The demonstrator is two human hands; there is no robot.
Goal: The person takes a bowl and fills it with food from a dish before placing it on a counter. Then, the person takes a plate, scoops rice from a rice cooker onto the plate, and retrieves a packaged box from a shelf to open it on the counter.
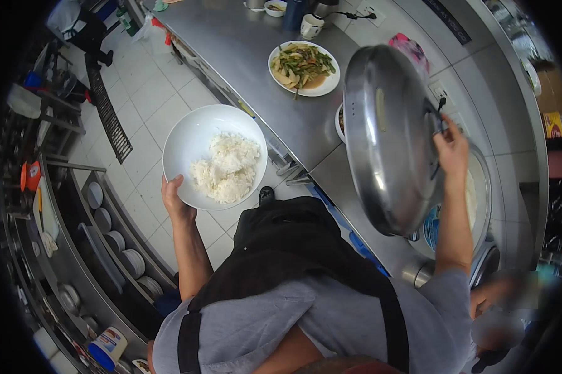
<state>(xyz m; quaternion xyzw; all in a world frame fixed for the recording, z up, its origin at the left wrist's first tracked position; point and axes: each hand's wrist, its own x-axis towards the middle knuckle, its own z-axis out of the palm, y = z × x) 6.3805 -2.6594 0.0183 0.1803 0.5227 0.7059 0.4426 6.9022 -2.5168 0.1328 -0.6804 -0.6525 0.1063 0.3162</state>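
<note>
My left hand (180, 198) grips the rim of a white plate (187, 134) that carries mounds of white rice (228, 163). Over the steel counter, my right hand (450, 144) holds a large metal lid (387, 149) by its handle, tilted nearly on edge. Behind the lid is a wide round pot (482, 181), partly hidden, with something white inside and a blue item (431, 225) at its near side. A white oval plate of stir-fried vegetables (303, 67) rests on the counter, and a bowl is mostly covered by the lid.
The steel counter (262, 106) runs diagonally, with a white cup (311, 26) and dark bottle near the wall. Shelves with stacked plates (132, 263) stand at the left. One person (81, 31) is at the upper left; another (496, 305) is close at the lower right.
</note>
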